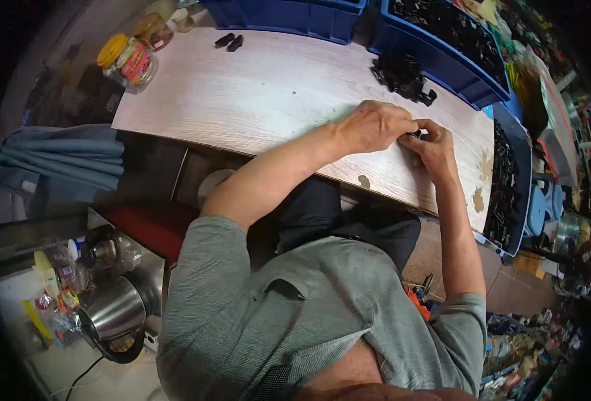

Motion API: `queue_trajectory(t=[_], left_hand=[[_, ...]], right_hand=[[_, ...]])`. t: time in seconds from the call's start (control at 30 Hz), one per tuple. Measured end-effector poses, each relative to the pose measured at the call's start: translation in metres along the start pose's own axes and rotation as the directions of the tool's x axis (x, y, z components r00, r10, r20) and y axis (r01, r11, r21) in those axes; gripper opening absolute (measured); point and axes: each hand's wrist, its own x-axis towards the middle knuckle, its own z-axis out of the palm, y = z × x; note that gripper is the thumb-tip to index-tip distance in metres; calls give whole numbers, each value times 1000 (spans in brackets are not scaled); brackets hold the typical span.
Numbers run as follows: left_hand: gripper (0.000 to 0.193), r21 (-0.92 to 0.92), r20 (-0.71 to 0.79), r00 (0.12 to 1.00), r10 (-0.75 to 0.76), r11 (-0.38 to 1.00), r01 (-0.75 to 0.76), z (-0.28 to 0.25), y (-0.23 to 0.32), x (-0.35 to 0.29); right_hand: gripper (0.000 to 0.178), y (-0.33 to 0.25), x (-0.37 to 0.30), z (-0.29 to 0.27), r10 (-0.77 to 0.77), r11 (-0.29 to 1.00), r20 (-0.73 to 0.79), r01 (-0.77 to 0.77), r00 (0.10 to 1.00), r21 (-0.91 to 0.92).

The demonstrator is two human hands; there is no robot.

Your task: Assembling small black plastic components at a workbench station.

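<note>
My left hand (379, 127) and my right hand (434, 151) meet over the right part of the pale wood-grain table (235, 93). Between their fingertips sits a small black piece (415, 134); its exact kind is too small and covered to make out. Both hands are closed, with thumbs and fingers pinched on that piece. Just beyond them lies a loose pile of small black parts (402, 75). Two more black pieces (229, 42) rest together near the table's far left side.
Blue bins (288, 19) line the far edge; the right one (435, 50) is full of black parts. Another blue bin (524, 194) with black parts stands off the right edge. A yellow-lidded jar (129, 63) stands far left. A metal kettle (115, 309) is lower left.
</note>
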Motion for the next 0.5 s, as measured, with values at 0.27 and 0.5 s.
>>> queue_trajectory(t=[0.27,0.5], left_hand=[[19,-85,-49,996,76,993,-80,25,-13,2],[17,20,42,999,2,1000,-3,1,11,-4]], right_hand=[[25,14,6,-6,-42,999,23,42,999,13],[20,14,6,-4,-78,996,14,78,997,48]])
